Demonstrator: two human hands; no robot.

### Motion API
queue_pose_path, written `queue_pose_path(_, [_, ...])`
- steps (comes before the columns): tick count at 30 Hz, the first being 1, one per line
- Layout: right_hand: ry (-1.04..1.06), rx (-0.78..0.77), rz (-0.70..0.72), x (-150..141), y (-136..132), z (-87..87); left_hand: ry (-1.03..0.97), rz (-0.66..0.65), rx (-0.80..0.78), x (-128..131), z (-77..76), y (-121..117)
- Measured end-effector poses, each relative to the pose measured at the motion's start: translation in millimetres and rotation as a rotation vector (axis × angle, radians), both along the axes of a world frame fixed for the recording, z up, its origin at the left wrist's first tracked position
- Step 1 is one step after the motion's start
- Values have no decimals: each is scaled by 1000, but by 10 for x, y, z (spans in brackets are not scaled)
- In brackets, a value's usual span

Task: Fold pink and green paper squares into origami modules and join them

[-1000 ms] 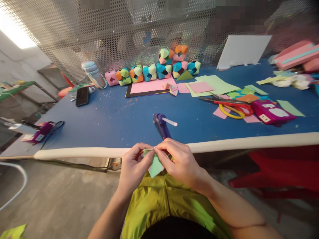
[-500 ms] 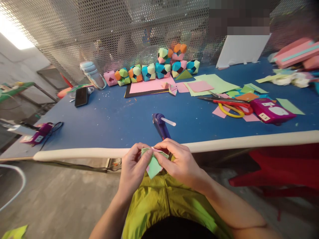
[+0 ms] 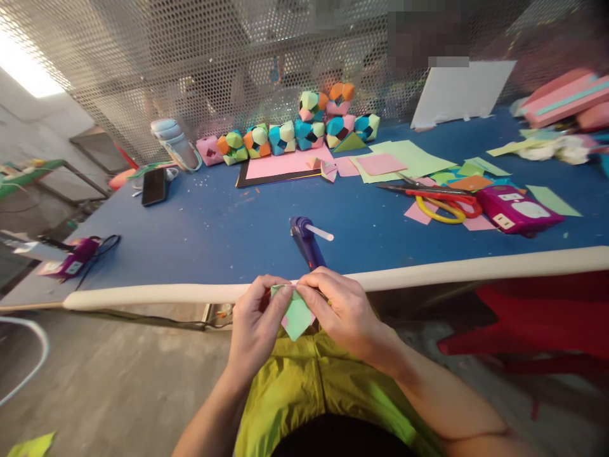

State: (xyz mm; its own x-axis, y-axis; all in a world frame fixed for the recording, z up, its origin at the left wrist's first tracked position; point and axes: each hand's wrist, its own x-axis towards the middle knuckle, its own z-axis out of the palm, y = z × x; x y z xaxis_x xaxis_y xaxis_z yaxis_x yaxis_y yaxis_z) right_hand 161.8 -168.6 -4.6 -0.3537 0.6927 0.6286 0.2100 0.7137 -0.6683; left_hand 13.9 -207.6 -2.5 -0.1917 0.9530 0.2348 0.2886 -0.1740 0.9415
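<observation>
The folded paper [image 3: 298,315], green with pink showing at its sides, is held up just below the centre of the frame, by the near edge of the bench [image 3: 209,238] and above a lap in yellow-green trousers [image 3: 290,381]. The left hand [image 3: 253,320] pinches its top edge with thumb and fingers closed; the right hand [image 3: 343,308] pinches in the same way right beside it, the fingertips almost meeting.

A pale padded strip [image 3: 162,294] runs along that bench edge, passing behind the hands. Just beyond them lies one purple glue gun [image 3: 304,240], its lower end hidden by the right hand, a white stick poking out to the right. Blue bench top stretches from it towards one phone [image 3: 155,187] and one bottle [image 3: 175,145] at upper left, and rightwards to two pairs of scissors [image 3: 445,202], one red-handled, one yellow-handled.

I count nine paper balls [image 3: 283,138] along the mesh [image 3: 200,63]: seven in a row, two stacked on top. Two purple power blocks sit at opposite sides, one left [image 3: 78,257], one right [image 3: 521,209].
</observation>
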Motion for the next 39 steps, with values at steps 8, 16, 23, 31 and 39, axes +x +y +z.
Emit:
queue_pose_path(8, [58,-116,-14,2,-8,-18,-68,47,-35,28,-13,10])
queue_pose_path(16, [57,-139,-2,-7,-11,-8,19,50,10,-10,-35,28])
queue_pose_path(23, [68,-108,-27,-6,0,-19,41,44,37,9,-28,53])
queue_pose_path(31, [35,-100,-3,-24,17,-25,34,20,28,3,-32,78])
queue_pose_path(39, [12,-41,-11,-36,12,0,78,-25,51,10,-43,60])
